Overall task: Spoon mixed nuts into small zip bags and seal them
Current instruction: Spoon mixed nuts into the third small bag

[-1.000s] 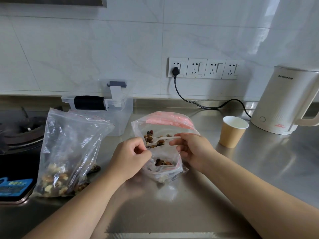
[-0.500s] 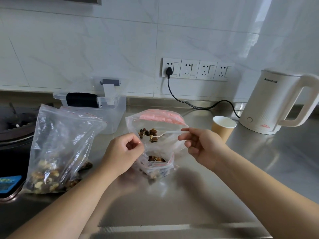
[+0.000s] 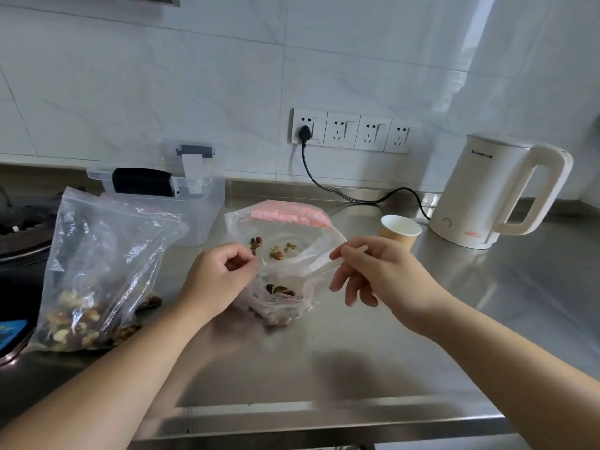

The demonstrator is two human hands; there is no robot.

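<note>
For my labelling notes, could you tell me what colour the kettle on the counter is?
The kettle is cream-white, seen clearly in the head view.

Brushed stainless-steel counter (image 3: 373, 345) with soft sheen, glossy marbled white wall tiles (image 3: 162, 76), crinkled clear plastic zip bags (image 3: 97, 254), translucent white plastic spoon (image 3: 328, 267), matt brown paper cup (image 3: 399, 233), smooth cream plastic kettle (image 3: 487, 196), clear plastic storage box (image 3: 194, 203)
</note>
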